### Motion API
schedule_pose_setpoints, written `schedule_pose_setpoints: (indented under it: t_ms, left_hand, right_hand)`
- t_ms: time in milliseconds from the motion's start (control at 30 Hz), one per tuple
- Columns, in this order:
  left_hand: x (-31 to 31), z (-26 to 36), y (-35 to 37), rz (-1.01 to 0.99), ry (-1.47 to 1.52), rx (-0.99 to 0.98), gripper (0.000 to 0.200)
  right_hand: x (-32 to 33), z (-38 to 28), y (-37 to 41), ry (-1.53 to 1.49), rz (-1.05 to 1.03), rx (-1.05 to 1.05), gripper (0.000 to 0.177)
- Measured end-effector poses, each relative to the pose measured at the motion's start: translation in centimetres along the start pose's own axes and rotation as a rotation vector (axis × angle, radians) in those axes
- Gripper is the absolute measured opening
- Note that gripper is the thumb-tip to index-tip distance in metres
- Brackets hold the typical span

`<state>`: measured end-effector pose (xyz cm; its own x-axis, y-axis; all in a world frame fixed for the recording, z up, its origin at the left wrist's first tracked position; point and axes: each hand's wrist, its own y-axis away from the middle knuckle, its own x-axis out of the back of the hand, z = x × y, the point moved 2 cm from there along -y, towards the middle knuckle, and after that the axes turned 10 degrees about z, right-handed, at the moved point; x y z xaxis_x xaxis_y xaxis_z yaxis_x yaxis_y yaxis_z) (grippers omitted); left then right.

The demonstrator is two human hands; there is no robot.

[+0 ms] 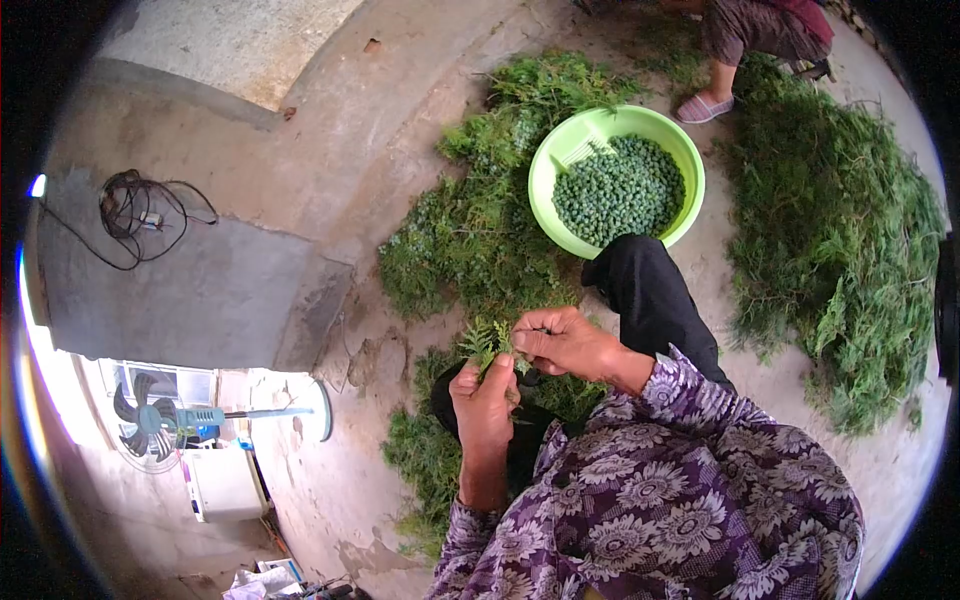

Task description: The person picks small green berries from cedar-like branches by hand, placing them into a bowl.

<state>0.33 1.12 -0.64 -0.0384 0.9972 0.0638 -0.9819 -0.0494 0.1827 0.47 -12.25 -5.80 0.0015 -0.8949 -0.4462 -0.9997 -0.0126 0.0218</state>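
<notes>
My left hand is closed around a small leafy evergreen sprig, whose flat green tips stick up past the thumb. Thumb and fingers of my right hand pinch at the right edge of that sprig, close to the left thumb. Whether a cone sits between those fingertips is hidden. Beyond my knee stands a light green plastic basin, partly filled with small round blue-green cones. Cut evergreen branches bearing similar cones lie on the floor to the left of the basin.
A larger heap of evergreen branches covers the floor at right. Another person's leg and slippered foot are near the basin. At left are a coiled black cable on a grey slab, a standing fan and a white box.
</notes>
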Motion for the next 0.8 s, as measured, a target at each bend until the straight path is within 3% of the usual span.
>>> schedule_pose_setpoints:
  t_ms: [33, 67, 133, 200, 300, 400, 500, 567, 667, 800]
  left_hand:
    - [0.0, 0.0, 0.0, 0.002, 0.014, 0.002, 0.01]
    - [0.0, 0.0, 0.1, 0.003, 0.014, 0.002, 0.01]
    - [0.0, -0.1, 0.2, -0.03, 0.033, -0.004, 0.01]
    - [0.2, 0.0, 0.4, -0.048, 0.024, -0.037, 0.01]
    - [0.6, -0.2, -0.1, -0.01, 0.032, -0.04, 0.01]
    - [0.3, -0.7, -0.7, 0.083, 0.076, -0.024, 0.01]
    - [0.1, -1.0, -0.7, 0.152, 0.045, -0.023, 0.008]
    - [0.2, -1.2, -0.7, 0.111, 0.055, -0.052, 0.01]
    - [-0.1, -1.2, -0.7, 0.045, 0.095, -0.033, 0.009]
    - [0.0, -1.4, -0.6, 0.028, 0.086, -0.035, 0.008]
  right_hand:
    - [0.1, 0.5, -0.1, -0.175, -0.051, -0.159, 0.019]
    - [0.1, 0.3, -0.2, -0.175, -0.051, -0.16, 0.019]
    - [0.9, 0.0, -0.5, -0.144, 0.214, -0.155, 0.02]
    - [2.9, -0.1, -1.4, -0.426, 0.21, -0.212, 0.013]
    - [2.9, -1.4, -0.7, -0.502, 0.133, -0.235, 0.007]
    - [1.8, -1.8, 0.0, -0.42, -0.033, -0.307, 0.012]
    - [1.3, -1.5, 0.1, -0.361, -0.07, -0.311, 0.015]
    - [0.8, -2.3, 0.3, 0.033, -0.018, -0.239, 0.018]
    - [0.3, -1.3, 0.0, 0.192, 0.012, -0.071, 0.021]
    - [0.0, -1.0, -0.1, 0.233, -0.015, -0.036, 0.016]
